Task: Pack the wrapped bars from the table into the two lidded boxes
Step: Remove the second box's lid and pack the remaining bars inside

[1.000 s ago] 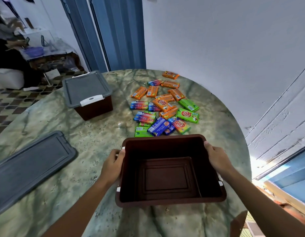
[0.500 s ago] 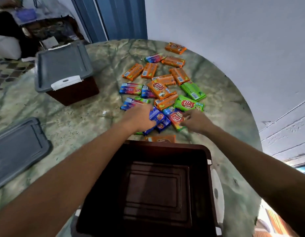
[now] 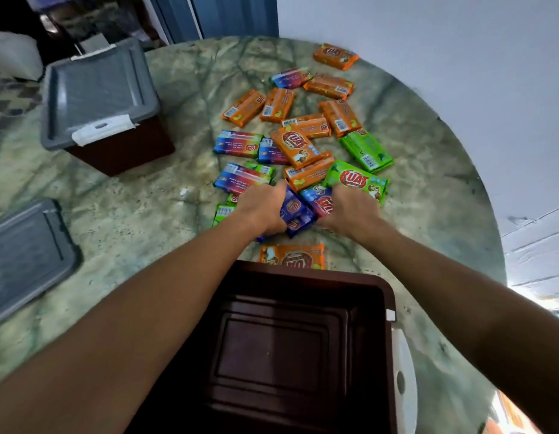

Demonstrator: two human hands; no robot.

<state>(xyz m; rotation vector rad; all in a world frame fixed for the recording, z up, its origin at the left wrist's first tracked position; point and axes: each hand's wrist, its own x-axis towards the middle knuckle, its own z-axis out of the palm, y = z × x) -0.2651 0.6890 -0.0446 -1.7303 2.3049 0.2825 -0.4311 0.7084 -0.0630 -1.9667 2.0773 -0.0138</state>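
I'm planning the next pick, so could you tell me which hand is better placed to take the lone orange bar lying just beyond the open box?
Probably the right hand. The orange bar lies nearer it, while the left hand already grips blue bars. The margin is small.

I see orange, green and blue wrapped bars (image 3: 298, 145) scattered flat at upper centre, an open brown box (image 3: 303, 349) at bottom centre, and a grey-lidded box (image 3: 102, 101) upper left.
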